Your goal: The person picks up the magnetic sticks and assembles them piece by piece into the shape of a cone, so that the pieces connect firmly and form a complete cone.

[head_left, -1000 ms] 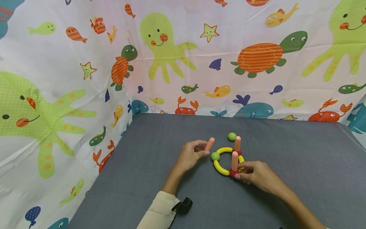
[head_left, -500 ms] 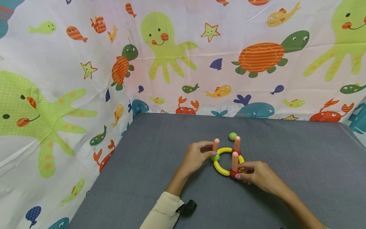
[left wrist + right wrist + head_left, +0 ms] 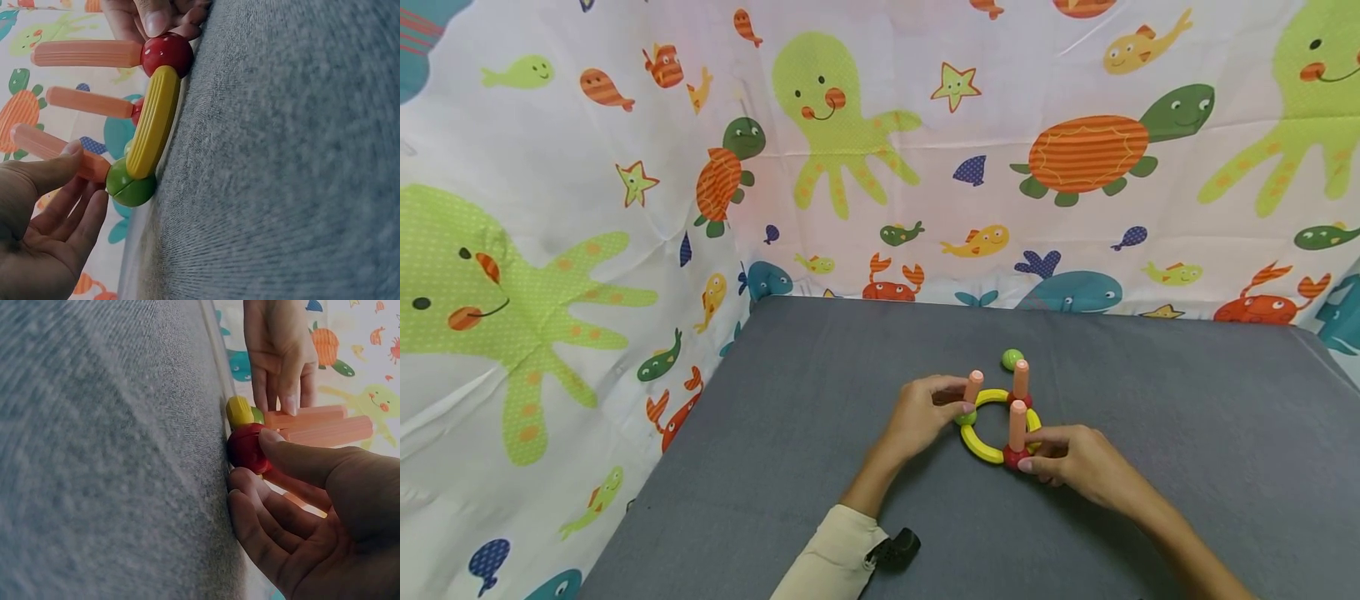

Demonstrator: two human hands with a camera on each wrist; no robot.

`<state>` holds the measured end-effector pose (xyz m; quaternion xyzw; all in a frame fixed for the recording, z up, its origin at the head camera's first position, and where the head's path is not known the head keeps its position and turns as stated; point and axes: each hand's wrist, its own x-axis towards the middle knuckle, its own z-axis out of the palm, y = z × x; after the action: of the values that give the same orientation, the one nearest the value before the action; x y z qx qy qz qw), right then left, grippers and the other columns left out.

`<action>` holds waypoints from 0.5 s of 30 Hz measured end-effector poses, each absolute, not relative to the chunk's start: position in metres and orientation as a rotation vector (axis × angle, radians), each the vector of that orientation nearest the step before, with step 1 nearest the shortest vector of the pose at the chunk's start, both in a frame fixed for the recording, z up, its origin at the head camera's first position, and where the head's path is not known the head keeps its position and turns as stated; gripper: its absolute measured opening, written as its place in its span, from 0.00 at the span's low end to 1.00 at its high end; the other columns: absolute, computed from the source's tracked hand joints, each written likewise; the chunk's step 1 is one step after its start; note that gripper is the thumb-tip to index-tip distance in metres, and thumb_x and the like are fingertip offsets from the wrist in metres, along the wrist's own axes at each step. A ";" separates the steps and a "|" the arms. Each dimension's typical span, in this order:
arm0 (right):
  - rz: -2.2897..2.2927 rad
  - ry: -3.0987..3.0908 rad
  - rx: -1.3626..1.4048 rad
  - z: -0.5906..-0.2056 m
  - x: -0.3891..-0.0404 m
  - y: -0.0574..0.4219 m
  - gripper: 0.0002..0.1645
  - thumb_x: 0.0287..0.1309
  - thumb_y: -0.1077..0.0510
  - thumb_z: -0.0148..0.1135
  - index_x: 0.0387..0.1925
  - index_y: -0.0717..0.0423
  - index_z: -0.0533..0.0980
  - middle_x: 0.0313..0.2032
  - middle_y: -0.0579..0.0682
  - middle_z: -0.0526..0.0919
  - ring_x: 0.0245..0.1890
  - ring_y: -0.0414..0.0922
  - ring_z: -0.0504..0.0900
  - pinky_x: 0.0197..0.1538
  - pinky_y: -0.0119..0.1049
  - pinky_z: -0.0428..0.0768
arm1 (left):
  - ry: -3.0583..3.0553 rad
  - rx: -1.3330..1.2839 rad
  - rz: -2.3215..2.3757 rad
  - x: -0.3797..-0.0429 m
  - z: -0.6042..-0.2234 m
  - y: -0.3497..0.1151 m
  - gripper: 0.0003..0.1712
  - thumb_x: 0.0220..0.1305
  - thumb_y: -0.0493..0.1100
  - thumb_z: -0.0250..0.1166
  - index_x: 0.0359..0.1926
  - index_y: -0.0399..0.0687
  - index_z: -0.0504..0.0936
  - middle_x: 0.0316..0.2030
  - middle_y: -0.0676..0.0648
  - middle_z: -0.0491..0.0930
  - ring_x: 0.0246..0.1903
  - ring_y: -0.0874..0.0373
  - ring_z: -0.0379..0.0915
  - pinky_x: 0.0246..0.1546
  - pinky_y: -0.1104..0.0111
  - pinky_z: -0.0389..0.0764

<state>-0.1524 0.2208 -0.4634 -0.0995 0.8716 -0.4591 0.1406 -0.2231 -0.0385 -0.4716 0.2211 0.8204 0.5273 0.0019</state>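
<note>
A ring of yellow curved rods point(image 3: 981, 448) joined by balls lies on the table. My left hand point(image 3: 921, 417) pinches a peach ribbed stick point(image 3: 973, 387) upright over the ring's green ball point(image 3: 966, 418). In the left wrist view, that stick's lower end meets the green ball point(image 3: 131, 183). My right hand point(image 3: 1078, 458) grips the front red ball point(image 3: 1015, 457), thumb on it in the right wrist view. From this red ball rises another peach stick point(image 3: 1018, 425). A third stick point(image 3: 1022, 379) stands on the rear red ball point(image 3: 1021, 402). The right fingers partly hide the ring's right side.
Just behind the ring sits a loose green ball point(image 3: 1012, 359). Grey cloth covers the table point(image 3: 820, 350). A white curtain point(image 3: 880, 100) printed with sea animals hangs along the back and left edges.
My left hand has moved right with its peach stick, bringing it upright from a tilt onto the green ball, then slightly lower. The right hand stays on the red ball.
</note>
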 end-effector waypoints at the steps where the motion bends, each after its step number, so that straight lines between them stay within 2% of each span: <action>1: -1.327 2.514 -0.291 -0.464 -0.152 0.221 0.25 0.62 0.53 0.77 0.56 0.62 0.85 0.30 0.49 0.88 0.28 0.48 0.84 0.32 0.38 0.85 | 2.580 0.696 1.643 -0.223 -0.472 -0.039 0.19 0.65 0.41 0.77 0.56 0.45 0.89 0.49 0.48 0.89 0.48 0.58 0.86 0.51 0.72 0.83; 5: -1.325 2.509 -0.318 -0.465 -0.152 0.221 0.24 0.63 0.53 0.77 0.55 0.62 0.85 0.30 0.49 0.87 0.27 0.47 0.84 0.31 0.38 0.84 | 2.602 0.700 1.606 -0.220 -0.470 -0.041 0.19 0.65 0.42 0.76 0.56 0.45 0.89 0.49 0.49 0.89 0.46 0.64 0.85 0.50 0.73 0.83; 15: -1.336 2.492 -0.353 -0.451 -0.164 0.240 0.26 0.68 0.51 0.73 0.61 0.60 0.81 0.36 0.52 0.88 0.29 0.50 0.85 0.34 0.40 0.85 | 2.578 0.710 1.623 -0.219 -0.469 -0.040 0.19 0.67 0.43 0.76 0.57 0.46 0.89 0.49 0.49 0.89 0.46 0.63 0.84 0.50 0.73 0.83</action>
<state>-0.1641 0.2398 -0.4509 -0.1226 0.8652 -0.4640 0.1455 -0.2191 -0.0399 -0.4685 0.2269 0.8242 0.5188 0.0066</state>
